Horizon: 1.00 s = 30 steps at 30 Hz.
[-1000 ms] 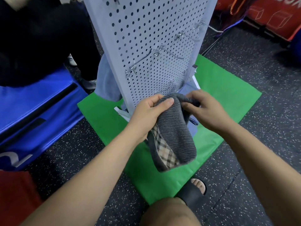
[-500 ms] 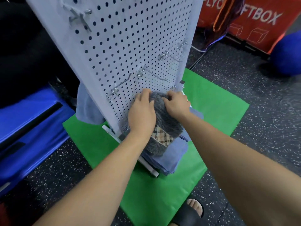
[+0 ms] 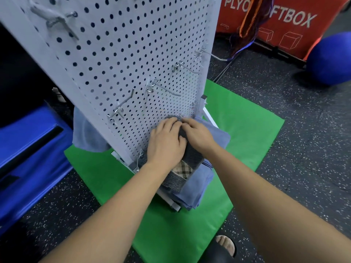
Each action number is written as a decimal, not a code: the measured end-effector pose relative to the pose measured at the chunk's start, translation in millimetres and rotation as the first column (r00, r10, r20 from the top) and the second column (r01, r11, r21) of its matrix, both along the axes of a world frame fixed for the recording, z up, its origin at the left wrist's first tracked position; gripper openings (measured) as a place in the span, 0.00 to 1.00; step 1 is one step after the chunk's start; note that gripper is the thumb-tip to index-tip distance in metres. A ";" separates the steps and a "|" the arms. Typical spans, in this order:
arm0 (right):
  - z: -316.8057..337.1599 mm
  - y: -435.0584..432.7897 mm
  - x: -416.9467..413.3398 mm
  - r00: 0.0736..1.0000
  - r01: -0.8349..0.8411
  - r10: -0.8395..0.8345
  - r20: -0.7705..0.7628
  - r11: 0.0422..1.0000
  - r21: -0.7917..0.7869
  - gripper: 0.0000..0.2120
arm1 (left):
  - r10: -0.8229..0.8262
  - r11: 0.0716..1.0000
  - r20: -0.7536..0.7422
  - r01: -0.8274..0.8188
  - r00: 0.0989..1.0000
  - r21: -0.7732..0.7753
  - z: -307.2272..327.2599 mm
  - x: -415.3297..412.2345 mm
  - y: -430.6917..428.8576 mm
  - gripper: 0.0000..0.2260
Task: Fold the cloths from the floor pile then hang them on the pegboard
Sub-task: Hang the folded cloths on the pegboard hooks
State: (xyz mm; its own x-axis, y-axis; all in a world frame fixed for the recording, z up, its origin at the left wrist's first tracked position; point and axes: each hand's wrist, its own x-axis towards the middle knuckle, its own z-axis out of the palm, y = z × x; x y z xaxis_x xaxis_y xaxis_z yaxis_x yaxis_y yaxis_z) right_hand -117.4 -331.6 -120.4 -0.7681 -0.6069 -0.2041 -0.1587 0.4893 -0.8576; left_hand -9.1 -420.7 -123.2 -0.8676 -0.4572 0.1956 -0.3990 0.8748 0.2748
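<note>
A folded grey ribbed cloth with a plaid patch [image 3: 180, 171] hangs against the lower part of the white pegboard [image 3: 117, 59]. My left hand [image 3: 165, 143] lies over its upper left side with fingers curled on the fabric. My right hand [image 3: 197, 135] pinches the cloth's top edge close to the board. Whatever hook is under the cloth top is hidden by my fingers. A folded blue cloth [image 3: 203, 179] hangs just behind and below the grey one. Another blue cloth [image 3: 85, 135] hangs on the board's far side at the left.
Bare metal hooks [image 3: 165, 88] stick out of the pegboard above my hands. The board stands on a green mat [image 3: 247, 126] on dark speckled floor. A blue pad [image 3: 28, 149] lies left, a red box [image 3: 284, 21] and a blue ball [image 3: 330, 57] at the back right. My sandalled foot [image 3: 224, 247] is near the mat's edge.
I carried the grey cloth forward from mid-air to the pegboard's lower part. Both hands now press its top against the board, and the camera has come closer.
</note>
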 end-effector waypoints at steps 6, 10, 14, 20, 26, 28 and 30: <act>-21.5 29.3 -4.1 0.968 0.182 -0.164 -0.190 0.980 0.080 0.15 | -0.035 0.994 0.159 0.051 0.987 -0.095 7.3 -11.7 -8.4 0.23; -61.3 72.0 7.2 0.870 0.492 -0.457 -0.184 0.826 0.276 0.30 | -0.037 0.990 0.235 0.067 0.971 -0.124 7.1 -11.7 -14.5 0.26; -78.6 87.2 20.1 0.823 0.558 -0.567 -0.028 0.800 0.219 0.43 | -0.050 0.986 0.147 0.073 0.988 -0.151 9.8 -13.6 -12.9 0.25; -85.9 87.1 34.0 0.738 0.580 -0.597 0.314 0.800 0.156 0.19 | -0.241 0.934 0.183 0.279 0.953 -0.225 1.2 -20.3 -8.1 0.21; -89.1 94.3 42.6 0.725 0.574 -0.510 0.463 0.819 0.002 0.11 | -0.177 0.945 0.185 0.219 0.967 -0.243 1.9 -29.2 -13.3 0.18; -85.5 93.2 43.9 0.710 0.609 -0.520 0.476 0.792 -0.044 0.09 | -0.159 0.953 0.153 0.192 0.975 -0.234 7.2 -30.7 -14.9 0.17; -82.4 92.8 45.5 0.700 0.632 -0.531 0.478 0.772 -0.068 0.08 | -0.169 0.955 0.129 0.195 0.977 -0.226 10.1 -26.1 -20.0 0.15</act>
State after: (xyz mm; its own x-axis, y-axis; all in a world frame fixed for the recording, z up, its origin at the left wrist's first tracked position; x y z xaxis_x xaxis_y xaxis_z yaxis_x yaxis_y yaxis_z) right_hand -71.9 -238.7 -202.7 -0.8533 -0.1317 -0.5045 0.4836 0.1618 -0.8602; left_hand -35.2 -440.7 -113.1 -0.9534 -0.2417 0.1803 -0.2428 0.9699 0.0167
